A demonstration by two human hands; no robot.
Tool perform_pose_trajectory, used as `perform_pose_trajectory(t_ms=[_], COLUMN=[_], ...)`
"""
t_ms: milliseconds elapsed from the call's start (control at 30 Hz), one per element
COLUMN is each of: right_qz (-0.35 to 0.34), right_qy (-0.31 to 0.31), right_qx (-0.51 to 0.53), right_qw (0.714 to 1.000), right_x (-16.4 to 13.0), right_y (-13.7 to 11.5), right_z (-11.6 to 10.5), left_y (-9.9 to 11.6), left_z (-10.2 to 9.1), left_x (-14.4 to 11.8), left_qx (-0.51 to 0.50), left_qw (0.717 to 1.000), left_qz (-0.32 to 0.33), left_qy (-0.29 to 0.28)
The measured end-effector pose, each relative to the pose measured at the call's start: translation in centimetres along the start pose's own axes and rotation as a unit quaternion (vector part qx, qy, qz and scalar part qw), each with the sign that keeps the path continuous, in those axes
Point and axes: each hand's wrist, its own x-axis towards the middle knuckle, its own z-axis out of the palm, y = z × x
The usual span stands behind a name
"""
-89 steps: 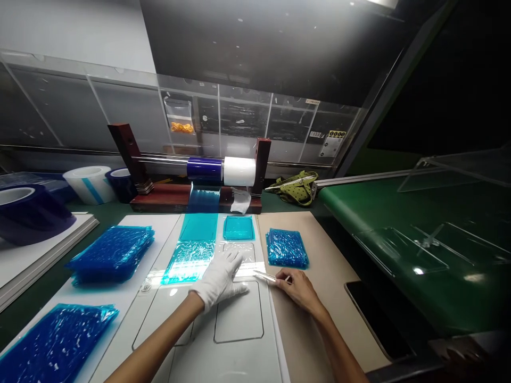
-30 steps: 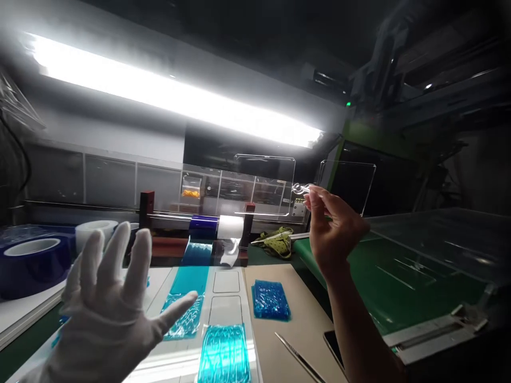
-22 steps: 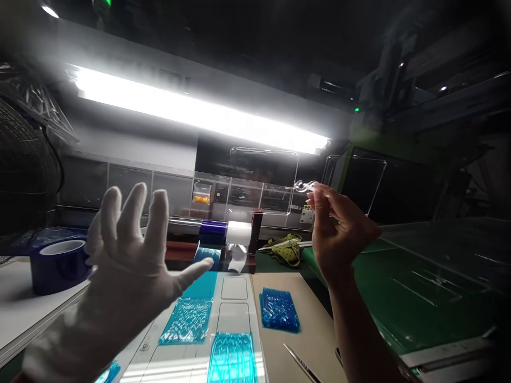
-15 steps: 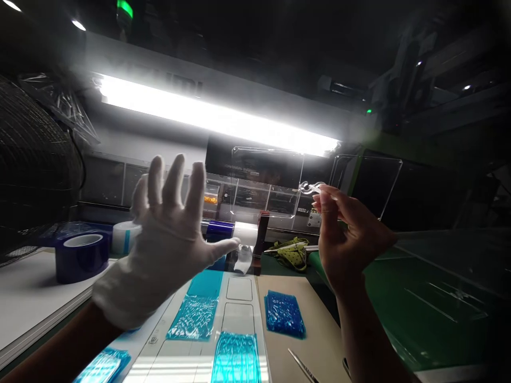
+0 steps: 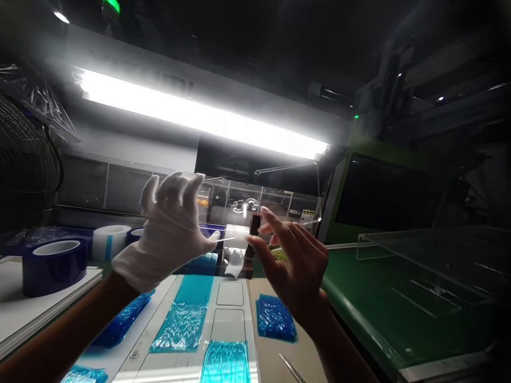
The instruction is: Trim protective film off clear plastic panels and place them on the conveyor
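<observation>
My left hand [image 5: 171, 229], in a white glove, spans a clear plastic cover [image 5: 225, 239], with fingertips at its top edge and thumb at its bottom edge. Between my hands is a small curly clear runner [image 5: 245, 205]. To its right a second clear cover [image 5: 287, 169] is in the air; whether the runner joins the two is hard to see. My bare right hand [image 5: 293, 258] is just below the runner, thumb and fingertips apart with nothing visible between them. Clear edges blend into the background, so exact contact is unclear.
Stacks of blue film [image 5: 275, 317] and teal film [image 5: 181, 327] lie on the bench below. Tweezers [image 5: 291, 367] are near the front. Tape rolls [image 5: 56, 266] stand at left. A green conveyor [image 5: 359, 298] carries clear plastic parts [image 5: 431, 244]. A bright tube lamp [image 5: 203, 114] hangs ahead.
The clear covers and runner have shifted left. My left hand has gone from spread fingers to holding one cover's edges. My right hand has moved left and released its pinch on the runner.
</observation>
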Motion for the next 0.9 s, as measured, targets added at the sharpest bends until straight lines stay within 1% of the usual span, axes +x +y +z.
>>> perform_pose_trajectory(t_ms=[100, 200, 267, 367, 433, 533, 633, 700, 767, 800, 900], right_qz=[0.007, 0.012, 0.016, 0.021, 0.021, 0.024, 0.037, 0.055, 0.074, 0.077, 0.07], right_qy=[-0.008, -0.021, -0.028, -0.043, -0.052, -0.065, -0.091, -0.121, -0.176, -0.21, -0.337], right_qx=[-0.002, 0.007, 0.015, 0.022, 0.019, 0.009, 0.009, 0.006, -0.014, -0.027, -0.046], right_qw=[1.0, 1.0, 0.999, 0.999, 0.998, 0.998, 0.995, 0.991, 0.982, 0.974, 0.938], right_x=[-1.3, -2.6, -3.2, -3.7, -3.9, -4.4, -5.6, -6.8, -8.0, -8.6, -10.2], right_y=[-0.2, -0.4, -0.5, -0.6, -0.5, -0.2, 0.2, 0.4, 0.3, 0.3, -0.3], right_z=[-1.3, -2.6, -3.2, -3.9, -4.2, -4.9, -6.2, -7.5, -8.8, -9.3, -9.9], left_y=[-2.8, -5.1, -6.1, -6.8, -6.8, -6.5, -5.9, -5.2, -4.2, -3.8, -2.6], left_z=[0.7, 0.8, 0.6, -0.1, -0.8, -1.8, -2.5, -2.8, -3.1, -3.2, -3.7], left_x=[-0.6, -1.3, -1.7, -2.3, -2.6, -3.0, -4.5, -6.5, -9.1, -10.5, -14.4], left_qx=[-0.016, -0.013, -0.016, -0.015, -0.007, 0.012, 0.029, 0.02, -0.017, -0.04, -0.08], left_qw=[0.999, 0.998, 0.998, 0.997, 0.998, 0.999, 0.997, 0.992, 0.984, 0.98, 0.972], left_qz=[-0.006, 0.001, -0.01, -0.036, -0.045, -0.042, 0.008, 0.048, 0.076, 0.077, 0.074], left_qy=[0.043, 0.063, 0.067, 0.064, 0.04, -0.021, -0.072, -0.118, -0.162, -0.177, -0.207])
